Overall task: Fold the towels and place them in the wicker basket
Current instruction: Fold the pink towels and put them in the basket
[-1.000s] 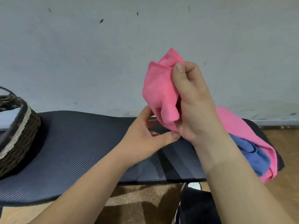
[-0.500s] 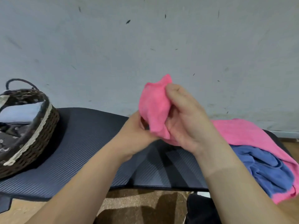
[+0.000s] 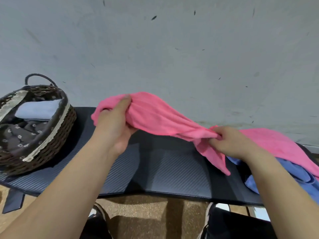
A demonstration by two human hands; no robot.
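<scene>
Pink towel (image 3: pixel 155 116) is looking fuzzy, bright and unfolded, bunched into a loose rope with lengthwise creases. It's hanging in the air between both hands, above the dark ribbed mat (image 3: pixel 164 169). Left hand (image 3: pixel 114 121) is clenching the fat end, fingers curled round the wad, with a small lump sticking out just left of them. Right hand (image 3: pixel 227 144) is pinching the thin end, where the cloth is necking down into a twist. Long axis is running left-right and sloping down from the left fingers to the lower right fingers. Past the right fingers a loose tail is pointing down toward the near mat edge; can't tell if its tip is touching the mat. Wicker basket (image 3: pixel 57 133) is sitting on the mat well left of the left fingers, with a folded light-blue towel (image 3: pixel 38 109) inside. Just beyond the right fingers, a second pink towel (image 3: pixel 276 144) is lying over a crumpled blue towel (image 3: pixel 293 171).
</scene>
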